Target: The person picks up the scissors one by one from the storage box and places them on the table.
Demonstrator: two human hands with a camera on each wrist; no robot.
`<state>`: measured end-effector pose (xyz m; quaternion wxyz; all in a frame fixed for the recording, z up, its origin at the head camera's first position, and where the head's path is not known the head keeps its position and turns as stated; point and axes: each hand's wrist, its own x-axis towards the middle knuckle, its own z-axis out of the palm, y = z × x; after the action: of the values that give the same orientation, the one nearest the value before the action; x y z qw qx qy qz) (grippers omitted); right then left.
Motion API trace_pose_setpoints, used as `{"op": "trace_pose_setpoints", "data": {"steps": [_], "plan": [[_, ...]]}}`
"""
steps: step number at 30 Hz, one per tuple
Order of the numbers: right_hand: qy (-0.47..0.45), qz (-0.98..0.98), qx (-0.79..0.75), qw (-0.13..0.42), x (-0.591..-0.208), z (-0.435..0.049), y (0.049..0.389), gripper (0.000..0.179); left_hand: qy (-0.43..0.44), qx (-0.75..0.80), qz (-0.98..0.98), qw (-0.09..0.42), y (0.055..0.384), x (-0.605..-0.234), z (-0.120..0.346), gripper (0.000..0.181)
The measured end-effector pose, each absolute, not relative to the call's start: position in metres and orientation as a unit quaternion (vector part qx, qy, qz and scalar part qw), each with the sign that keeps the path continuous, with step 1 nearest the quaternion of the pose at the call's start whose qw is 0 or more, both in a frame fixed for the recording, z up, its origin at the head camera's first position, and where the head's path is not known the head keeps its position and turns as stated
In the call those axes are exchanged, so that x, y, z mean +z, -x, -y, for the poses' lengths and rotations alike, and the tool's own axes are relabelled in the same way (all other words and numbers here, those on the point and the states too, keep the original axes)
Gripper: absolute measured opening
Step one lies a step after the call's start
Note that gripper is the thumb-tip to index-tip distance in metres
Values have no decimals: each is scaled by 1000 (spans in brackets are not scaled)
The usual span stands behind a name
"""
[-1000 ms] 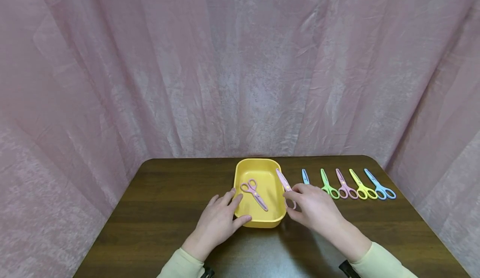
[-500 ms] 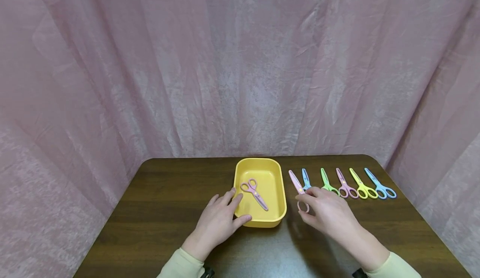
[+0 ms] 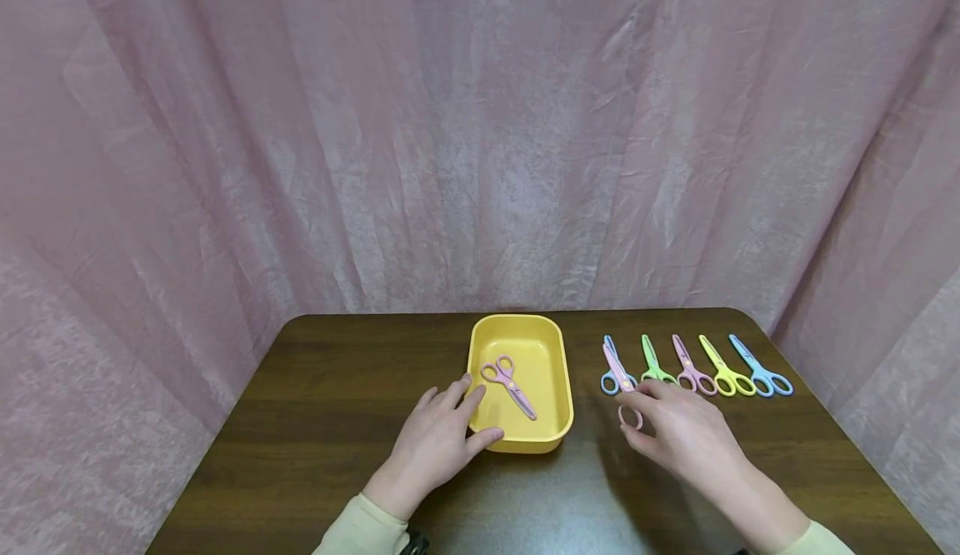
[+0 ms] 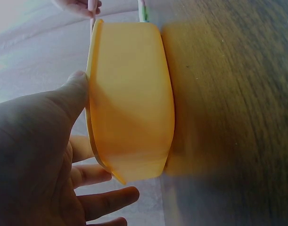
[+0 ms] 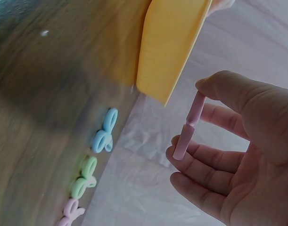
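A pair of pink scissors (image 3: pixel 615 365) is pinched by its handle loops between the thumb and fingers of my right hand (image 3: pixel 678 428), blades pointing away from me. In the head view they overlap the blue scissors (image 3: pixel 609 385) lying on the table. The right wrist view shows the held pink scissors (image 5: pixel 194 112) edge-on, above the tabletop. My left hand (image 3: pixel 429 457) rests on the near left corner of a yellow tray (image 3: pixel 542 353), its thumb on the rim and its fingers fairly straight along the left side. Inside the tray lies another pair of pink scissors (image 3: pixel 514 390).
Right of the blue scissors, a row continues with green scissors (image 3: pixel 650 358), pink scissors (image 3: pixel 686 362), yellow scissors (image 3: pixel 716 362) and more blue scissors (image 3: pixel 750 367). The dark wooden table (image 3: pixel 322 397) ends at a pink curtain (image 3: pixel 450 163) behind it.
My right hand has carried the pink scissors rightward, from beside the tray's right rim to over the leftmost blue scissors. The left hand and the tray stay where they were.
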<state>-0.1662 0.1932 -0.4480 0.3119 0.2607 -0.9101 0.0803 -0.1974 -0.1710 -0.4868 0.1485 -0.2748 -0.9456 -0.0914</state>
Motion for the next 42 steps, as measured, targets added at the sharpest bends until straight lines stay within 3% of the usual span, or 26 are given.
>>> {"op": "trace_pose_setpoints", "data": {"steps": [42], "plan": [[-161, 957, 63, 232, -480, -269, 127, 28, 273, -100, 948, 128, 198, -487, 172, 73]]}}
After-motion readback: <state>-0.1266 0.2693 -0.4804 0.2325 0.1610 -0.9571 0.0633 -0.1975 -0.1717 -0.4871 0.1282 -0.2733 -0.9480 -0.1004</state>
